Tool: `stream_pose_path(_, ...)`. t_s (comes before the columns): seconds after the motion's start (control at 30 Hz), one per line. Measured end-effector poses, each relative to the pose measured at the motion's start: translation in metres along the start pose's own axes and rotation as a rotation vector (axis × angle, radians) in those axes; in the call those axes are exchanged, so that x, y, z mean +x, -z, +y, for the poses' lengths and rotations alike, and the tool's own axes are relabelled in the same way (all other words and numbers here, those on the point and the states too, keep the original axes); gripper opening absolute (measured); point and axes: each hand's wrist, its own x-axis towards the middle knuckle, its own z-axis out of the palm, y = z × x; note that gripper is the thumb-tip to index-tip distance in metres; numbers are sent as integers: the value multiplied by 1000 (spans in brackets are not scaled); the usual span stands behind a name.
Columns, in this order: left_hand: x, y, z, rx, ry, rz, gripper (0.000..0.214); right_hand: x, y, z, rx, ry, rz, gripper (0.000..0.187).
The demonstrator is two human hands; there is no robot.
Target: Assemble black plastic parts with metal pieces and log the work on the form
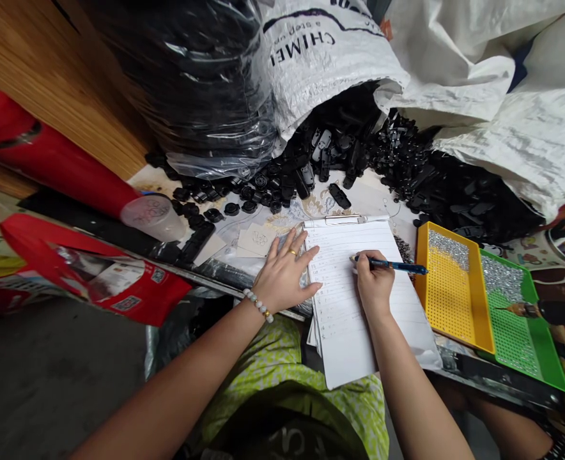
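A clipboard with lined white paper [354, 319] lies on the table edge in front of me. My left hand [285, 271] rests flat with fingers spread on the paper's left edge; it wears a ring and a bead bracelet. My right hand [373, 281] is closed round a blue pen [392, 264], whose tip touches the paper near the upper middle. A metal clip [344, 219] holds the sheets at the top.
A yellow perforated tray [450, 287] and a green one [517, 319] with small metal screws lie to the right. Black plastic parts [359, 153] spill from white woven sacks [503, 96] behind. A clear bag of black parts [201, 83] and a red cylinder [47, 160] are at left.
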Motion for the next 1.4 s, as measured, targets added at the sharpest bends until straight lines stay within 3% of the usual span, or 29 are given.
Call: stream_pose_path(1.4, 0, -1, -2, -11, -2, -7, 66, 1, 0, -3, -18, -63, 26, 15)
